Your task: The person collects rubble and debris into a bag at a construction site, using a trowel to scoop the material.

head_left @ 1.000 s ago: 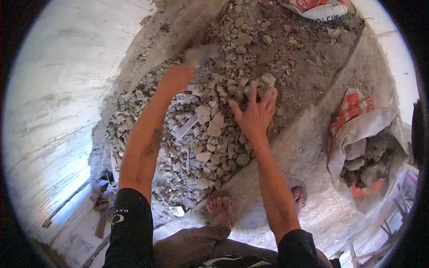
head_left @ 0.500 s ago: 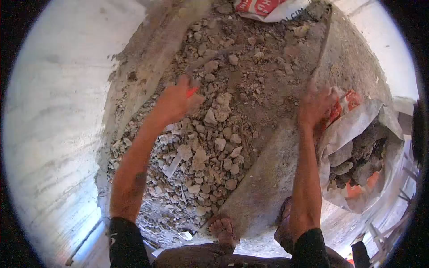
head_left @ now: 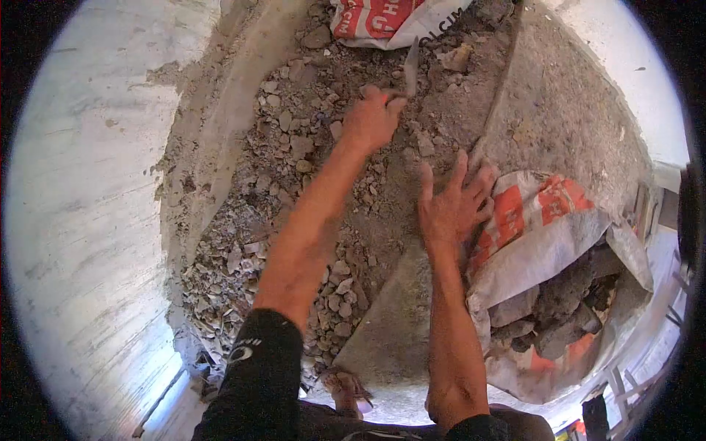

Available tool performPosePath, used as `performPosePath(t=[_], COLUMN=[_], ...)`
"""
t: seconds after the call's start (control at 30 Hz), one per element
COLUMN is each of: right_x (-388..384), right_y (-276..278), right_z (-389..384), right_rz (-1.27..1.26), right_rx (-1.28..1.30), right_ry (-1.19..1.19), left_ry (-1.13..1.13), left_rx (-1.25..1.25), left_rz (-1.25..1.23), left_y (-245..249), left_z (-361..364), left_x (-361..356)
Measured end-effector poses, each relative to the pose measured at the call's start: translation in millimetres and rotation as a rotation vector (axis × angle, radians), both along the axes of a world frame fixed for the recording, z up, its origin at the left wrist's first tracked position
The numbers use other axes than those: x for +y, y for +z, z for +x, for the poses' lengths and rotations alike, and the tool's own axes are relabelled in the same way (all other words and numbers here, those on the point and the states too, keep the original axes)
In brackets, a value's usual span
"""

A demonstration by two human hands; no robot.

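Observation:
My left hand (head_left: 373,121) is closed round the handle of a small trowel (head_left: 412,70). Its narrow pointed blade reaches up over the dirt, with the tip near the sack at the back. My right hand (head_left: 454,206) has its fingers spread over the rubble beside a white and red sack (head_left: 540,253), nothing in its grasp. That sack gapes open, and chunks of grey rubble (head_left: 551,301) lie inside. Under both hands spreads a heap of broken stones and dirt (head_left: 316,158).
Another red and white sack (head_left: 386,18) lies at the back of the heap. White walls (head_left: 88,220) rise on the left and right. A sloped concrete slab (head_left: 555,125) runs along the right side, and a foot (head_left: 344,388) stands at the near edge.
My left hand has swung forward and right with the trowel. My right hand has shifted left from the sack's edge, and its fingers are now spread. The view has moved too.

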State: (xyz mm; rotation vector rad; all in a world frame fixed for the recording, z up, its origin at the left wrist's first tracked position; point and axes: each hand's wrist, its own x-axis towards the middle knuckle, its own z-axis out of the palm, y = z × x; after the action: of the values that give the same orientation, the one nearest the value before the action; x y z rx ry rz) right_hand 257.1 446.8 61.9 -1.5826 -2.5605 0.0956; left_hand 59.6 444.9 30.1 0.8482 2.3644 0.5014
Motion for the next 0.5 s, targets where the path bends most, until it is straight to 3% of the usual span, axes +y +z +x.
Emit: performPosePath(t=[0.1,0.17,0.23,0.3,0.33,0.4,0.43,0.5], right_x=[1.5,6.5,2.3,2.8,3.6,5.4,-0.2,2.9], right_y=[-1.6,-3.7,-3.1,-0.7,-0.2,-3.0,-0.1,2.5], right_z=[-0.6,1.1,2.8,3.5,1.9,4.2,9.7,4.0], right_rz=[-0.010,-0.006,-0.029,-0.010,-0.011,0.009,-0.023,-0.074], right_rx=[-0.012,0.018,0.061,0.055,0.071,0.098,0.087,0.032], right_ry=[-0.012,-0.004,0.025,0.030,0.026,0.021,0.021,0.002], left_ry=[0.026,-0.020,-0.006,-0.191,-0.306,-0.211,0.172,0.131], left_rx=[-0.017,-0.011,0.075,0.380,0.369,0.221,-0.084,-0.027], left_rz=[-0.008,-0.009,-0.207,-0.143,-0.260,-0.484,-0.611,-0.548], left_y=[-48.4,-48.4,-26.1,-63.7,-85.0,-0.8,37.2,46.0], left_z=[-3.6,-3.5,1.4,-7.1,-17.2,8.7,25.5,40.1], left_x=[-1.7,-9.0,-33.1,-121.0,-179.8,-210.5,-220.1,-251.2])
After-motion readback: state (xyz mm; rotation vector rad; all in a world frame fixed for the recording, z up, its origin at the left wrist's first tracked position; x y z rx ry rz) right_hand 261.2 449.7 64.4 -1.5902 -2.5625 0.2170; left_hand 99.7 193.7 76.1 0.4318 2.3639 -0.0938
